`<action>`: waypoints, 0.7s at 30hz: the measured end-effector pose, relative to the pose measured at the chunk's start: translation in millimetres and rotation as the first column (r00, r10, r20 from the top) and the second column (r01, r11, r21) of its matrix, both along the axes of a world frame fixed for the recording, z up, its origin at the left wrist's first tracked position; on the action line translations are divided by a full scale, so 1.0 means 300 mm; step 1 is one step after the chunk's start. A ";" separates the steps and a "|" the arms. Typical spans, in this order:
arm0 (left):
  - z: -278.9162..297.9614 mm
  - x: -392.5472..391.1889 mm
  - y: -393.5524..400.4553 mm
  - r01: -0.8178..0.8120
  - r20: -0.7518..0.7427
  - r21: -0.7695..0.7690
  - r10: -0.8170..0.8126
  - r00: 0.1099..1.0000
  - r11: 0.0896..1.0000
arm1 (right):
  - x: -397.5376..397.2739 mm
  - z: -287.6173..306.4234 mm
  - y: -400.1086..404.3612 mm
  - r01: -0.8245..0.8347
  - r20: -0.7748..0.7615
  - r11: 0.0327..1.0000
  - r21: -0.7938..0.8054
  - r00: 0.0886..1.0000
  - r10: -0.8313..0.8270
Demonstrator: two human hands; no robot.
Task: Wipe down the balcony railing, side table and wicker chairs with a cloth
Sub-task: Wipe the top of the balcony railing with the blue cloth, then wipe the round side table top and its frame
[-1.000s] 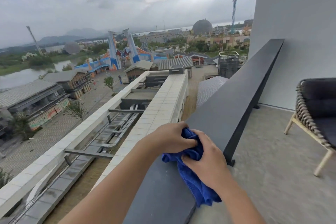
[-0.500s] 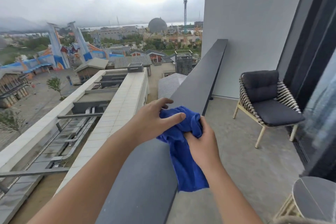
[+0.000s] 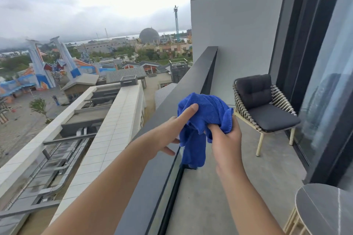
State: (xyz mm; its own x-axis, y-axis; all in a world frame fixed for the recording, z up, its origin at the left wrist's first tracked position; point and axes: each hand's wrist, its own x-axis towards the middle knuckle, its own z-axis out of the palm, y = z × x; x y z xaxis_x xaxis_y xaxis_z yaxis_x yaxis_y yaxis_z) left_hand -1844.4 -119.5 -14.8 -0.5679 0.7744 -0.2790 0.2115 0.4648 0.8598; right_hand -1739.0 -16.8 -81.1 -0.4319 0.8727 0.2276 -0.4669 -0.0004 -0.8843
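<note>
A blue cloth (image 3: 205,112) is bunched up in the air just above the dark grey balcony railing (image 3: 183,89). My right hand (image 3: 225,139) grips a fold of it from below, and part of the cloth hangs down over the railing's inner side. My left hand (image 3: 168,135) has straight fingers, and its forefinger touches the cloth's left side. A wicker chair (image 3: 265,108) with dark cushions stands against the far wall. The round dark side table (image 3: 324,208) shows at the bottom right.
A glass door with a dark frame (image 3: 315,74) runs along the right. A grey wall (image 3: 233,30) closes the far end of the balcony. The concrete floor (image 3: 238,168) lies between railing and door. Rooftops lie far below the railing on the left.
The cloth has been lifted off the railing top and bunched higher. My left hand let go of it and now only touches it with a straight finger. The view has turned right.
</note>
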 end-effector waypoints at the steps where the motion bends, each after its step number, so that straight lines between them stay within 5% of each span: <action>1: -0.009 0.016 0.040 0.011 0.061 0.019 -0.012 0.998 1.000 | 0.009 -0.002 0.038 0.014 -0.007 1.000 0.009 1.000 -0.014; 7: -0.101 0.150 0.319 0.054 0.434 0.287 -0.180 0.883 0.957 | 0.154 -0.010 0.213 0.000 0.063 1.000 -0.024 0.998 0.002; 14: -0.166 0.369 0.655 0.094 0.431 0.447 -0.306 0.849 0.890 | 0.423 -0.052 0.458 0.147 0.196 0.980 0.136 0.965 -0.172; 21: -0.275 0.604 0.966 0.314 0.408 0.527 -0.559 0.721 0.790 | 0.734 -0.139 0.612 0.376 0.234 0.926 0.029 0.898 -0.372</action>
